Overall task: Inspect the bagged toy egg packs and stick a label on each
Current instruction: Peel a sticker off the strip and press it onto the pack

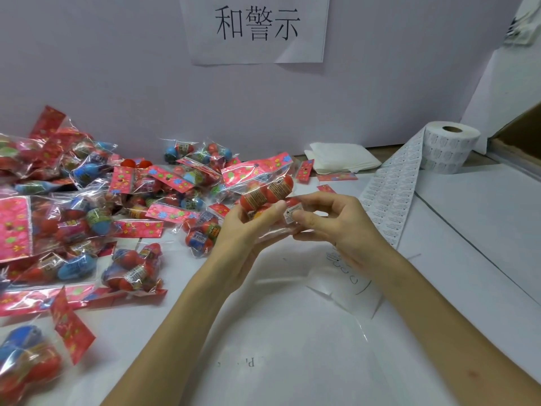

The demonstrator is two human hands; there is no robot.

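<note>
My left hand (pixel 248 230) holds a clear bagged pack of red toy eggs (pixel 268 191) above the table, its pink flowered header card pointing up and left. A small white label (pixel 292 213) sits on the bag's near right side, and the thumb of my right hand (pixel 336 221) presses on it while the fingers curl round the pack from the right. A roll of white labels (pixel 449 148) stands at the back right, its strip (pixel 389 194) trailing toward my hands.
A big heap of bagged egg packs (pixel 87 206) covers the left of the white table (pixel 292 361). Folded white cloths (pixel 341 161) lie at the back. A cardboard box edge (pixel 518 133) is far right. A paper sign (pixel 254 27) hangs on the wall.
</note>
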